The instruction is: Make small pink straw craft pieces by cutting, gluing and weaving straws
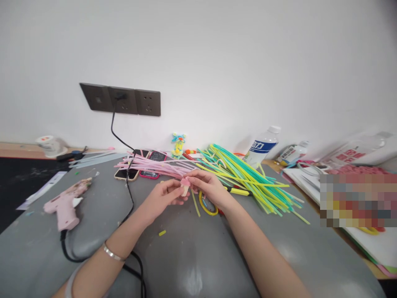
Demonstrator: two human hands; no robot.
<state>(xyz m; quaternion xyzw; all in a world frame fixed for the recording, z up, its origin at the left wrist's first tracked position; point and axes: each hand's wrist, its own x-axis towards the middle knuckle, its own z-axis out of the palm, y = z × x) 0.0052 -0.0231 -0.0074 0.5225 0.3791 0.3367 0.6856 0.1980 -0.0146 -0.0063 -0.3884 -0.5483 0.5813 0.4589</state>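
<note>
My left hand (166,195) and my right hand (209,187) meet above the middle of the grey table, fingers pinched on a small pink and cream piece (185,187) between them. Its exact kind is too small to make out. Just behind the fingers lies a bundle of thin pink straws (155,165). A larger bundle of green and yellow straws (263,186) spreads out to the right of my right hand. Partly under that hand are scissors with a yellow handle loop (207,207). A yellow and black cutter-like tool (240,191) pokes out from beneath the straws.
At the left lies a pink glue gun (66,203); its black cord crosses the table below my left forearm. Another cord hangs from the wall socket (120,99). Phones (125,174), a small colourful figure (178,145) and a water bottle (262,145) stand or lie toward the wall.
</note>
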